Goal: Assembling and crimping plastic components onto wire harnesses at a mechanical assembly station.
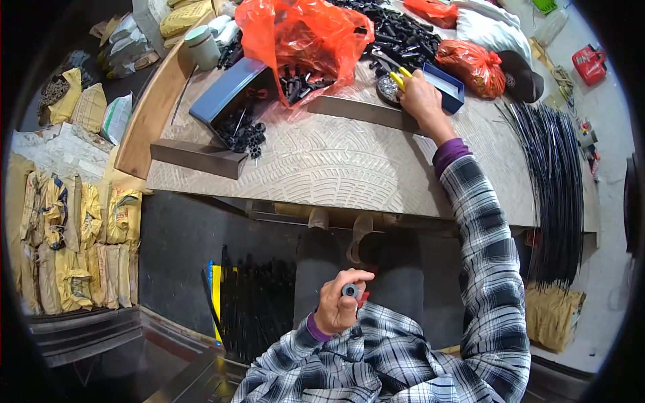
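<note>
My left hand [339,302] is closed around a short black tubular part [349,290] above my lap, its round hollow end facing up. My right arm stretches over the table. At its end, my right hand [423,104] closes on a hand tool with yellow handles [401,78]; whether it is pliers or snips I cannot tell. Just below the tool sits a round dish [388,89] of small pieces. Beside the same hand stands an open blue box [451,97], partly covered by my fingers.
A red plastic bag [302,40] and heaps of black parts [396,33] fill the table's far side. Metal bars [198,156] lie across the table top [336,161]. A blue bin [232,94] spills black pieces. Long black rods [554,181] overhang the right edge; yellow sacks [80,235] line the left.
</note>
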`<state>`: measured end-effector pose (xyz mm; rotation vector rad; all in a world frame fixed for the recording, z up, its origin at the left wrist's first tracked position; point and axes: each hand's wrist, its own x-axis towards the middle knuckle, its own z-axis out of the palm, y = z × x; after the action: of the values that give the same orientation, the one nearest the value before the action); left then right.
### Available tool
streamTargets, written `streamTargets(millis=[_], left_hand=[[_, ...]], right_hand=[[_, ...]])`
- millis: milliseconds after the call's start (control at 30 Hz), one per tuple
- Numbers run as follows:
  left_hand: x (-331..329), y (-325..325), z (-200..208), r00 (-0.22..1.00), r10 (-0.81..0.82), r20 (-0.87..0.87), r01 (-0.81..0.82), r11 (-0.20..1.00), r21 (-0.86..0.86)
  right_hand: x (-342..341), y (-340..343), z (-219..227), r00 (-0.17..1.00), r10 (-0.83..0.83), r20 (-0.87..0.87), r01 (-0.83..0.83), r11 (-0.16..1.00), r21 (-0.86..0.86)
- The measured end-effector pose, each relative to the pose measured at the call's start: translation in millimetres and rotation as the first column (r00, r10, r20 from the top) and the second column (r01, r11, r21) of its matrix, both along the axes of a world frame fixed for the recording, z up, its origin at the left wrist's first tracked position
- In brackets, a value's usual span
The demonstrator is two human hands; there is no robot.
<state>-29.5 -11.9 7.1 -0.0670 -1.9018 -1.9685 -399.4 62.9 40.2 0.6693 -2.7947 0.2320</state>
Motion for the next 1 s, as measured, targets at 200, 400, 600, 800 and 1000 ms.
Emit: streamTargets(millis=[200,400,600,800,1000], left_hand=[[1.1,-7.1,-0.8,1.0,-0.007,0.018,0.007,0.999,0.036],[6.9,-9.1,0.7,0.997,0.064,0.049,-0.072,0.983,0.17],[-3.1,-3.1,26.0,0.993,-0.119,-0.011,0.119,0.991,0.068],[6.6,22.5,43.5,0.995,-0.075,-0.063,0.075,0.997,0.001],[21.4,42.6,49.3,0.994,-0.066,-0.088,0.06,0.996,-0.062]], right_hand=[[-5.0,0.3,-1.4,0.995,-0.023,-0.092,0.015,0.996,-0.083],[90.4,21.7,34.5,0.951,0.31,-0.001,-0.229,0.702,-0.675],[250.8,51.7,40.6,0.798,0.58,0.164,-0.009,0.283,-0.959],[302.2,65.7,32.3,0.862,0.477,-0.172,-0.38,0.382,-0.843],[313.4,88.2,28.5,0.842,0.527,-0.112,-0.326,0.333,-0.884]])
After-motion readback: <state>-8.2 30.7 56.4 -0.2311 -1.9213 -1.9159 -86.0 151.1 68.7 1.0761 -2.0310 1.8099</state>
